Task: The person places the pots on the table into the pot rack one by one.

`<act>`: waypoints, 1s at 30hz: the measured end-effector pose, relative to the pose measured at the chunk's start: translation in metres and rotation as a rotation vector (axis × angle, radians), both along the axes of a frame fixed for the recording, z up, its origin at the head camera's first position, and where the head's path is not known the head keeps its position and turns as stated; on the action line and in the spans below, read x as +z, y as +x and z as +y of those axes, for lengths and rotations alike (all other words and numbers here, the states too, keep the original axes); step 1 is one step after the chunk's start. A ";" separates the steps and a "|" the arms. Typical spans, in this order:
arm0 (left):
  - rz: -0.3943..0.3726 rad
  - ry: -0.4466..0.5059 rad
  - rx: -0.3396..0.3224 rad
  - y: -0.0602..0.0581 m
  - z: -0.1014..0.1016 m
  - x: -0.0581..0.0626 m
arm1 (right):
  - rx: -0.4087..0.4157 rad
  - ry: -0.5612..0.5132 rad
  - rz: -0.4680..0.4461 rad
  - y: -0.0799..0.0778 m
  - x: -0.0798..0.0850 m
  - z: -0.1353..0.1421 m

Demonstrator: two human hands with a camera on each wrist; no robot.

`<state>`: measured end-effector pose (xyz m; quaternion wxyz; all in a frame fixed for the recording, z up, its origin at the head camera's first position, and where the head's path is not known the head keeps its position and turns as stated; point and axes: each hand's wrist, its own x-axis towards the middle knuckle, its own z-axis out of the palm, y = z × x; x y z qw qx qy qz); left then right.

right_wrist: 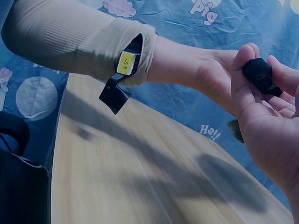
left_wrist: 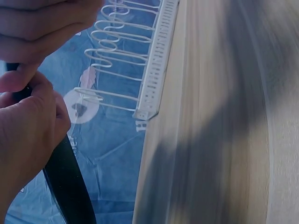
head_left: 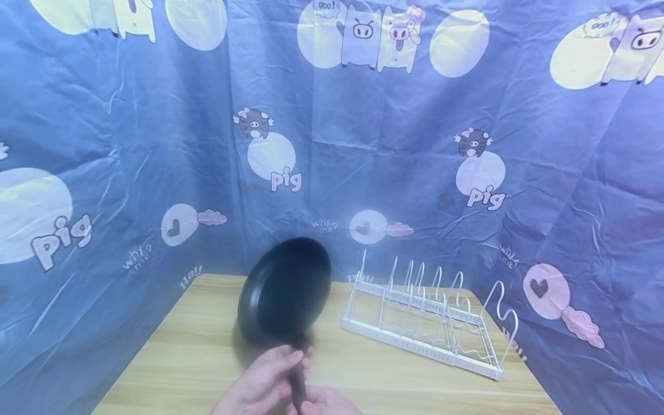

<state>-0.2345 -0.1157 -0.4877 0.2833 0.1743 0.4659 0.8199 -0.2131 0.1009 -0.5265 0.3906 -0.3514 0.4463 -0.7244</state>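
Observation:
A black frying pan (head_left: 290, 288) is held tilted above the table, its inside showing in the head view. My left hand (head_left: 264, 374) grips the handle near the pan, with the thumb along it. Lower on the handle (head_left: 297, 383), my right hand (head_left: 329, 402) holds the end, partly cut off by the frame. In the left wrist view, the left hand (left_wrist: 30, 123) is next to the dark pan edge (left_wrist: 70, 186), below the right hand (left_wrist: 44, 25). Fingers of the right hand (right_wrist: 273, 130) curl about the handle end (right_wrist: 259, 74) in the right wrist view.
A white wire rack (head_left: 422, 325) with upright loops stands on the right of the wooden table (head_left: 181, 346). Blue printed cloth (head_left: 363, 144) encloses the table's back and sides. A black strap with a yellow label (right_wrist: 126, 63) circles the left sleeve.

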 end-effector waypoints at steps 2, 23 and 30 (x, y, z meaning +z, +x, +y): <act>0.005 0.016 0.003 0.000 0.002 0.000 | 0.005 -0.021 -0.013 0.000 0.000 0.000; 0.152 -0.077 -0.004 0.002 0.019 0.009 | -0.138 0.093 0.069 0.012 0.014 0.017; 0.224 -0.247 0.117 0.003 0.025 0.012 | -0.260 0.184 0.041 0.013 0.014 0.021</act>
